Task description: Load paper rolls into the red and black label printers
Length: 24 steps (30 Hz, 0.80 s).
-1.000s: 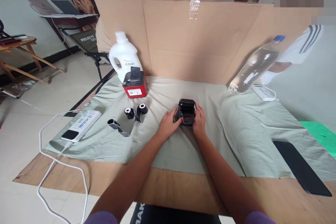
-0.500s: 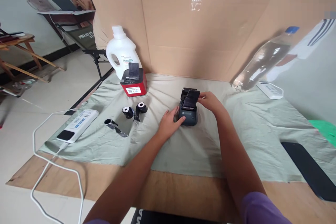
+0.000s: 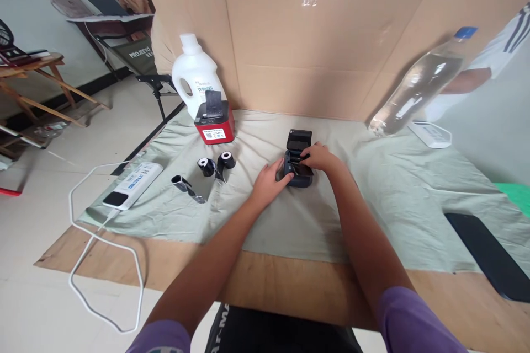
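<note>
A small dark label printer (image 3: 305,182) stands on the cloth with its lid (image 3: 300,137) raised. My left hand (image 3: 267,183) holds its left side, thumb at the front corner and fingers along the edge. Over the open compartment, the fingers of my right hand (image 3: 321,156) are closed on a black glossy label strip (image 3: 305,170), which lies across the front of the printer. Those fingers hide part of the inside. To the left are black rolls (image 3: 206,166) with white cores and a loose curled black strip (image 3: 188,187). A red printer (image 3: 215,128) with black paper standing out of its top is behind them.
A white jug (image 3: 196,74) stands behind the red printer. A cardboard sheet (image 3: 331,38) walls the back. At the right are a tilted clear bottle (image 3: 422,85) and a black phone (image 3: 488,256). A white power bank (image 3: 133,186) with a cable lies left. Another person's arm (image 3: 467,80) shows behind the bottle.
My right hand has moved from the printer's right side to over its open compartment. The black strip, upright before, now lies down toward the front. My left hand stays on the printer.
</note>
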Tool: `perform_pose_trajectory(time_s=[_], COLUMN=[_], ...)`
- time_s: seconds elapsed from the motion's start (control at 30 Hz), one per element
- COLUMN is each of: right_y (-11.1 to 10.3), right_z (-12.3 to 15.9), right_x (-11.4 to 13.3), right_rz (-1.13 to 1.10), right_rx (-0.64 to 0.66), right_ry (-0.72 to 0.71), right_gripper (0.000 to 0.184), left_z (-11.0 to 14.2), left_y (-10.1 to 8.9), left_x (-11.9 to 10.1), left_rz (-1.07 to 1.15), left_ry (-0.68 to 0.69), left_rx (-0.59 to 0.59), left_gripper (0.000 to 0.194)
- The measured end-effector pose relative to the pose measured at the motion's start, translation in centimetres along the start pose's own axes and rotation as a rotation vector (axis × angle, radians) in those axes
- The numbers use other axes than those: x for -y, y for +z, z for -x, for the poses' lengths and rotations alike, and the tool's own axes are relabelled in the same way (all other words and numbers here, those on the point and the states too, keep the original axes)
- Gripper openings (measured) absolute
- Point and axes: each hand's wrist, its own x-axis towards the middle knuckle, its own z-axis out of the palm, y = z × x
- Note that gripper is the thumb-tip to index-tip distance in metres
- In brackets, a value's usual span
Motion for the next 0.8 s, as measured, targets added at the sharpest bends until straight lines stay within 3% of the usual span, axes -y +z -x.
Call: perform_pose_trajectory(time_s=[0.1,0.23,0.33,0.4,0.5,0.6,0.7,0.8], right_y=[-0.1,-2.8,-5.1,-5.2,-2.5,2.1,5.8,7.2], right_z=[0.4,1.8,2.6,2.3,0.5,-2.4,-4.8,-5.9], right_x=[0.4,1.2,4.0,7.3,12.9,17.2,18.5,17.6], right_rz=[0.008,-0.067,-0.315,-0.432,-0.409,-0.249,-0.091,-0.094], right_rx=[-0.03,-0.145,-0.199,-0.217,-0.21,-0.177,-0.116,-0.075], right_ry=[0.019,-0.003,-0.086,-0.178,-0.269,-0.246,-0.192,-0.202], right_gripper=[0.027,0.03,0.028,0.024,0.017,0.016,0.02,0.023], left_z=[0.0,-0.1,-0.1,-0.1,0.0,-0.1,-0.2,-0.4], left_y=[0.0,-0.2,-0.4,-0.4,-0.3,-0.3,-0.2,-0.1], left_x=[-0.1,-0.3,-0.6,-0.7,-0.5,0.1,0.7,1.0], left_rz=[-0.005,-0.011,-0.021,-0.025,-0.023,0.019,0.082,0.102], left_ry=[0.0,0.026,0.033,0.033,0.039,0.038,0.012,0.001], left_rx=[-0.006,-0.018,-0.042,-0.053,-0.043,-0.014,0.025,0.022], left_gripper=[0.062,0.057,0.046,0.039,0.037,0.058,0.076,0.075])
